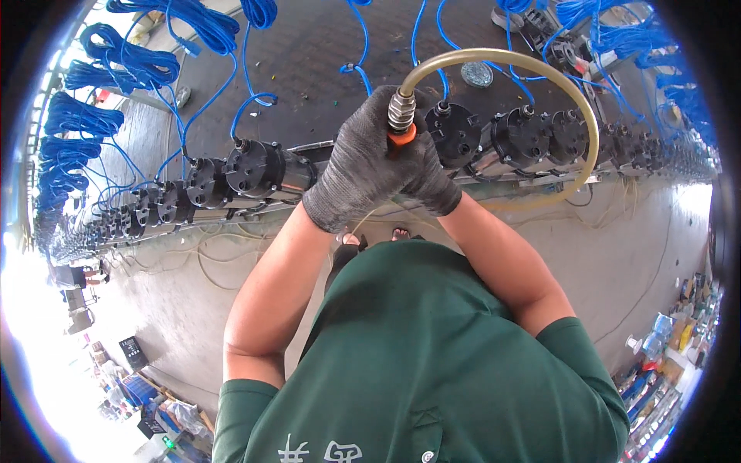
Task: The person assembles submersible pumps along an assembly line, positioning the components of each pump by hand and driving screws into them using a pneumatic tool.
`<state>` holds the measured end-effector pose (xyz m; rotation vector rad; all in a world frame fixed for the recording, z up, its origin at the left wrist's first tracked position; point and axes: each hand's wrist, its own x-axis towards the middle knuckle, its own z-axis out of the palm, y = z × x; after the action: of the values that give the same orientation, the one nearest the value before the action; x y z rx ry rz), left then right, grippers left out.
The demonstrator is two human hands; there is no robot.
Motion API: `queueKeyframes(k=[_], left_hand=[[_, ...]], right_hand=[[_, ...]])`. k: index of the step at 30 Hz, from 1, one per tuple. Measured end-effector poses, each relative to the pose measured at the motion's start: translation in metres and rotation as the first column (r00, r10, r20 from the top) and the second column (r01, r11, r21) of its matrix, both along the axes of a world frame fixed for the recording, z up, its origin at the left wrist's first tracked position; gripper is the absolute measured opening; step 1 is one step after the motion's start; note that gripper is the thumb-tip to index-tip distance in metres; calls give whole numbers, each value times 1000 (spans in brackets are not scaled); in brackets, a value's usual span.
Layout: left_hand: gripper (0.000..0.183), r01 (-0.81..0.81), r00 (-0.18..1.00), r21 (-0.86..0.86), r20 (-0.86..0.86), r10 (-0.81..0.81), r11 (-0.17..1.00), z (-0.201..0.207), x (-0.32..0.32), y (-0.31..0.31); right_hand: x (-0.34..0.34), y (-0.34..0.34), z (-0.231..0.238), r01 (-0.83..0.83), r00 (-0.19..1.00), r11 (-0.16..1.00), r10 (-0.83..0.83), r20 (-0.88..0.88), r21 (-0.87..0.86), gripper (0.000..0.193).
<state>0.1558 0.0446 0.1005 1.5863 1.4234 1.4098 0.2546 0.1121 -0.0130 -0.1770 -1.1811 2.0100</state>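
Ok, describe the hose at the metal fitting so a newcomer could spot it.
Start at the black bench, then the left hand at its near edge. There, a metal fitting joins the hose, which loops right. It's thick and yellowish, unlike the thin blue cables.

cable coils beyond cylinders | cylinders left of left hand | hose loop right of right hand

The left grip and right grip wear dark grey knit gloves, faintly streaked, close-fitting at the wrists. The shirt is deep green, with short sleeves, a stitched placket and a pale button; white markings lie across the chest. Below, dark trousers and open-toed footwear, its detail too small to tell.
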Motion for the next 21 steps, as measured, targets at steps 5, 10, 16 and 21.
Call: queueKeyframes(k=[5,10,16,21], left_hand=[[52,50,999,-69,-12,-51,996,-4,-5,0],[53,40,999,-85,-14,-41,996,-6,-5,1],[52,32,999,-91,-41,-36,995,-5,-5,0],[51,21,998,-93,-65,-28,995,-7,-7,0]], right_hand=[[11,2,5,64,873,823,-320,367,564,65],[0,-1,-9,2,989,995,13,-151,103,53],[6,1,-7,40,993,996,-48,105,81,48],[9,1,-7,121,936,908,-238,257,401,59]])
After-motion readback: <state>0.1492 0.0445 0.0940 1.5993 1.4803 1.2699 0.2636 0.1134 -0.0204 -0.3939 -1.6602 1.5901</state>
